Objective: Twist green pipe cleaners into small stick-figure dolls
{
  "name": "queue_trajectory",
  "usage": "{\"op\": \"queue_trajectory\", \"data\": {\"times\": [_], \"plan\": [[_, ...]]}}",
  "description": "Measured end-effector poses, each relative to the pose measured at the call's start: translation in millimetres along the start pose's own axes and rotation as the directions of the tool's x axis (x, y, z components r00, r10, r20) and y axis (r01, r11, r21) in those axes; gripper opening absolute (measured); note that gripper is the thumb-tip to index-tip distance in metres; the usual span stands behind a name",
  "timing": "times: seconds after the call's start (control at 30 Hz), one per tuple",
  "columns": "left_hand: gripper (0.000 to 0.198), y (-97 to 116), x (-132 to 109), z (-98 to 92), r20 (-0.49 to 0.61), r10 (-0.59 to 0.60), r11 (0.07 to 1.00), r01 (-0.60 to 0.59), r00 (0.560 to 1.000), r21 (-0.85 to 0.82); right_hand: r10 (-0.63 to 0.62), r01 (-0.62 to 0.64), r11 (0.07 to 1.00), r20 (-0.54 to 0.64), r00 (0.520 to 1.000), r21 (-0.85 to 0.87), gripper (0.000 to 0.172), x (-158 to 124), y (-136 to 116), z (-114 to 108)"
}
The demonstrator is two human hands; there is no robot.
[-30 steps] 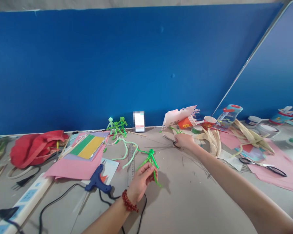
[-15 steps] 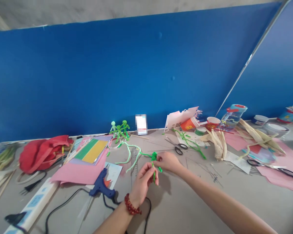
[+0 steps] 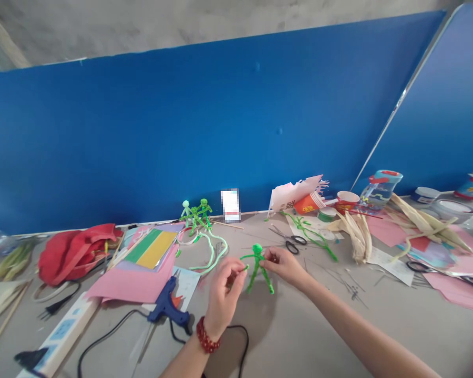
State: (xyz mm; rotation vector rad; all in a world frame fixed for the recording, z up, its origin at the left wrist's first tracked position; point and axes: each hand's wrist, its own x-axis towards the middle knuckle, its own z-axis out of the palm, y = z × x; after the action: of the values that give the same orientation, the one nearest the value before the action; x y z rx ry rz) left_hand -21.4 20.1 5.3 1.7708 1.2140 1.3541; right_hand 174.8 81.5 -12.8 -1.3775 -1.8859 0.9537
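A green pipe-cleaner figure (image 3: pixel 257 266) with a round head, two arms and two spread legs stands upright above the tabletop. My right hand (image 3: pixel 286 266) pinches it by the arm on the right. To its left, my left hand (image 3: pixel 225 286) is closed, thumb against fingertips, with a short green bit of pipe cleaner (image 3: pixel 246 267) showing between them. Whether this bit joins the figure I cannot tell. Several smaller green figures (image 3: pixel 197 212) stand together by the blue wall. Pale green pipe cleaners (image 3: pixel 220 256) curl on the table behind my left hand.
A blue glue gun (image 3: pixel 167 304) with a black cord lies left of my left hand, near a white power strip (image 3: pixel 61 336). Coloured sheets (image 3: pixel 132 278) and a red cloth bag (image 3: pixel 76 252) are further left. Black-handled scissors (image 3: pixel 294 244) and scattered wire pieces (image 3: pixel 350 286) lie right.
The green figure has come into full view, upright with legs spread. My left hand has shifted slightly left, away from its body, and my right hand has moved to its right arm.
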Motion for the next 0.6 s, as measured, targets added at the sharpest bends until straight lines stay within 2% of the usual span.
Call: {"op": "queue_trajectory", "data": {"times": [0.03, 0.1, 0.17, 0.23, 0.4, 0.6], "plan": [[0.01, 3, 1, -3.7, -0.004, 0.114, 0.985, -0.113, 0.993, 0.127, -0.025, 0.024, 0.995, 0.014, 1.0, 0.095, 0.026, -7, -3, -4], [0.006, 9, 2, -8.5, 0.009, 0.31, 0.886, -0.292, 0.951, 0.36, -0.065, 0.058, 0.981, 0.032, 0.997, 0.185, 0.024, -19, -10, -11], [0.008, 14, 4, -9.6, 0.069, 0.385, 0.782, -0.366, 0.92, 0.505, -0.106, 0.092, 0.968, 0.046, 0.993, 0.232, 0.023, -28, -18, -14], [0.01, 17, 5, -8.8, 0.123, 0.38, 0.753, -0.384, 0.917, 0.535, -0.124, 0.099, 0.954, 0.07, 0.99, 0.285, 0.024, -31, -23, -14], [0.012, 19, 5, -7.4, 0.168, 0.245, 0.837, -0.295, 0.955, 0.46, -0.122, 0.07, 0.926, 0.118, 0.986, 0.37, 0.021, -30, -24, -7], [0.01, 17, 2, -5.7, 0.241, 0.258, 0.87, -0.334, 0.935, 0.362, -0.131, 0.072, 0.899, 0.109, 0.985, 0.432, 0.024, -29, -20, -1]]}}
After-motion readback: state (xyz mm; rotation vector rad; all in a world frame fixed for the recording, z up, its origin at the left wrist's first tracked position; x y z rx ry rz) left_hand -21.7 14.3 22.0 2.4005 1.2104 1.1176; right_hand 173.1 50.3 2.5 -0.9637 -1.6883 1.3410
